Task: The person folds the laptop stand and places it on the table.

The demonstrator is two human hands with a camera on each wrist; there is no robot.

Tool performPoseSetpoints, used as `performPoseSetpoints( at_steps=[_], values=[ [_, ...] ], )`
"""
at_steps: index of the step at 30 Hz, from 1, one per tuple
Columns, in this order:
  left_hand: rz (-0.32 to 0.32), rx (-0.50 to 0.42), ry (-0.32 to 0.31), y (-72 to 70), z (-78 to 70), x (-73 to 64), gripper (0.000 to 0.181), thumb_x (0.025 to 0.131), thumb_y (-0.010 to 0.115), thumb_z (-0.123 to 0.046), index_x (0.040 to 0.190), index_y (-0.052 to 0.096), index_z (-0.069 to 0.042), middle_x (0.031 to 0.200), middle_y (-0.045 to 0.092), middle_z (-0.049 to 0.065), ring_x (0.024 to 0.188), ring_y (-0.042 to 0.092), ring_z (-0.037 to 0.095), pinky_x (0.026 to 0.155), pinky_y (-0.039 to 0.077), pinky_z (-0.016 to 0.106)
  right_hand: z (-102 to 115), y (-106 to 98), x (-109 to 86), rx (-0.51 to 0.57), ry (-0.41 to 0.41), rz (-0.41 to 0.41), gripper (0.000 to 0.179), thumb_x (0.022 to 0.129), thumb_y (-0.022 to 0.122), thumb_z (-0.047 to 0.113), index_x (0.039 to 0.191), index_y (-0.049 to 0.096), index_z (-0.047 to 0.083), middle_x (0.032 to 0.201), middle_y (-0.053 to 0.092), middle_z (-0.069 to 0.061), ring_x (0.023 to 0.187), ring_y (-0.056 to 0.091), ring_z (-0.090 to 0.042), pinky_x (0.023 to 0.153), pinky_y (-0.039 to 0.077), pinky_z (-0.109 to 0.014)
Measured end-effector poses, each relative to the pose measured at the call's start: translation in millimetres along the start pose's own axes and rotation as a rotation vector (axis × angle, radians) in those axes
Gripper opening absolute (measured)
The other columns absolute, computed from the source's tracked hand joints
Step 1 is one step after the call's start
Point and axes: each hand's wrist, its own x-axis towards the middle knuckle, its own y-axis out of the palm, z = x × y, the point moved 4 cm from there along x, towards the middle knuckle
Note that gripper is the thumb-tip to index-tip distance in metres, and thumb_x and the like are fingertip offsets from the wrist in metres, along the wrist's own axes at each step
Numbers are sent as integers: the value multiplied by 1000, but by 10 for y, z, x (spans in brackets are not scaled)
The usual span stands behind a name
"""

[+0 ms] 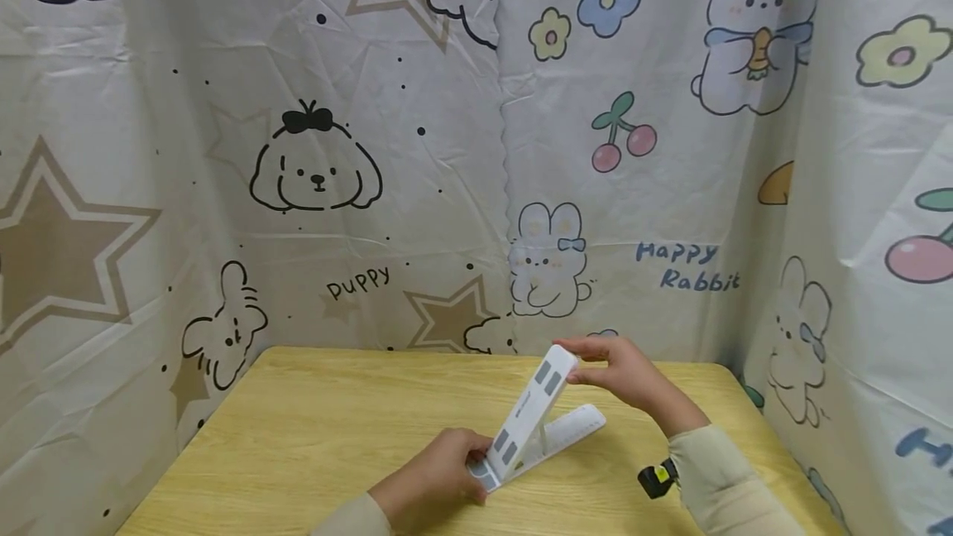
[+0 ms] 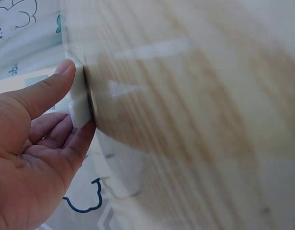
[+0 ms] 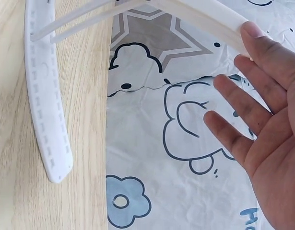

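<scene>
A white folding stand, which looks like a laptop stand with grey pads, is partly opened on the table. Its upper arm slants up, while the lower arm lies along the tabletop. Thin struts join the two in the right wrist view. At the near hinge end, my left hand grips the stand between thumb and fingers, with the white end showing in the left wrist view. My right hand pinches the raised tip; its other fingers spread away from the stand.
The wooden table extends around the stand to a far edge. Behind and beside it hang curtains printed with puppies, rabbits, stars and flowers. A small black device sits at the right sleeve.
</scene>
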Motion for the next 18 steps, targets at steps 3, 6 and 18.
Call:
performPoseSetpoints(
  at_steps=[3, 6, 18],
  values=[
    [-4, 16, 1, -26, -5, -3, 70, 64, 95, -6, 129, 71, -6, 105, 73, -4, 94, 64, 8, 86, 57, 26, 13, -4, 9, -16, -16, -1, 52, 86, 83, 34, 135, 69, 23, 135, 68, -2, 120, 64, -32, 98, 56, -53],
    [-12, -1, -22, -13, 14, -4, 69, 65, 95, -4, 130, 70, -5, 107, 73, -3, 96, 64, 9, 89, 58, 29, 28, -10, 47, -5, -58, 48, 54, 88, 81, 33, 138, 66, 21, 138, 66, -2, 123, 63, -33, 103, 52, -57],
    [11, -21, -13, -1, 21, 3, 70, 69, 92, -3, 133, 66, -3, 110, 70, -6, 98, 62, 8, 92, 57, 29, 12, -57, 16, 49, -47, 98, 53, 87, 82, 31, 136, 67, 19, 134, 68, -4, 121, 63, -35, 98, 56, -49]
  ],
)
